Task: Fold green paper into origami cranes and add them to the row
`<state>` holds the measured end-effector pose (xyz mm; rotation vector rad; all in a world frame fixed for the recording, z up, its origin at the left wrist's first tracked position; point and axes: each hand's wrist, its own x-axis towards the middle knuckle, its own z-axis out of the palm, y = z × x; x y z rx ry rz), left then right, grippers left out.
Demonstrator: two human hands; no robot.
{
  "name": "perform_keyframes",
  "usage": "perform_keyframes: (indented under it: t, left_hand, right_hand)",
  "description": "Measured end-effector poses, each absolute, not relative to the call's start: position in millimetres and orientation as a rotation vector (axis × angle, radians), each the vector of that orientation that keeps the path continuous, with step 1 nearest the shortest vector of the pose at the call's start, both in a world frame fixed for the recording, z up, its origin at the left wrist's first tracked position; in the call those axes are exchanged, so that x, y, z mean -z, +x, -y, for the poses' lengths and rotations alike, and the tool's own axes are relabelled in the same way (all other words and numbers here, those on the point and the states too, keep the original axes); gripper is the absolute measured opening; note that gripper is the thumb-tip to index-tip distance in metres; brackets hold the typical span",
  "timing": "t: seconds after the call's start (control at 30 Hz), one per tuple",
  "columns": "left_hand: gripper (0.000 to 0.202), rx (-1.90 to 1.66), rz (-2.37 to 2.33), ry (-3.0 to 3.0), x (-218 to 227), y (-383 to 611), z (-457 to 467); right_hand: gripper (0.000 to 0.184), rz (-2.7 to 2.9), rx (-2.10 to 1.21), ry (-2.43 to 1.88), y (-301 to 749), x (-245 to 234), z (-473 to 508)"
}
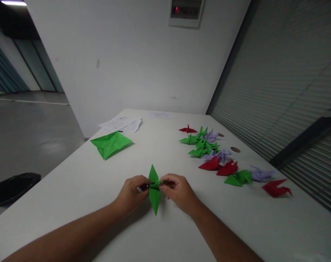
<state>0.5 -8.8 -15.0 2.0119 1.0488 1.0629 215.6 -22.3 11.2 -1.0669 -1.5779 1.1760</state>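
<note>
A green origami crane [154, 198] is held just above the white table, its two pointed wings spread toward and away from me. My left hand [133, 193] pinches its left end between thumb and fingers. On the opposite side, my right hand [178, 191] grips the narrow right end with thumb and forefinger. Fingertips hide both ends of the crane, so their exact shape is not visible. Off to the left lies a creased green sheet of paper [110, 143], apart from both hands.
Finished-looking red, green and purple cranes [205, 148] lie grouped along the right side, with a red crane [276, 188] nearest me. Printed papers [121, 124] rest at the far left of the white table [99, 189]. A black-lined bin [14, 187] stands beyond the left edge.
</note>
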Motion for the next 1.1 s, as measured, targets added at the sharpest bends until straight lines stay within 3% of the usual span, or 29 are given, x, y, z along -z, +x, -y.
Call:
perform_keyframes:
  t: [0.4, 0.57, 0.83, 1.0, 1.1]
  left_hand:
    - [0.043, -0.854, -0.886, 2.121, 8, 1, 14]
    - [0.051, -0.737, -0.837, 2.094, 10, 0, 17]
    - [0.037, -0.698, -0.869, 2.151, 3, -7, 18]
    - [0.033, -0.689, -0.836, 2.198, -4, -10, 18]
    - [0.033, -0.678, -0.832, 2.236, -3, -10, 17]
  right_hand:
    - [0.023, 1.688, -1.104, -1.231, 223, -32, 21]
    - [0.011, 1.754, -0.991, -1.459, 226, -47, 14]
    - [0.02, 2.054, -0.745, -1.733, 274, -88, -31]
    - [0.034, 2.242, -0.413, -2.067, 314, -112, -67]
    - [0.025, 2.29, -0.326, -2.147, 329, -116, -83]
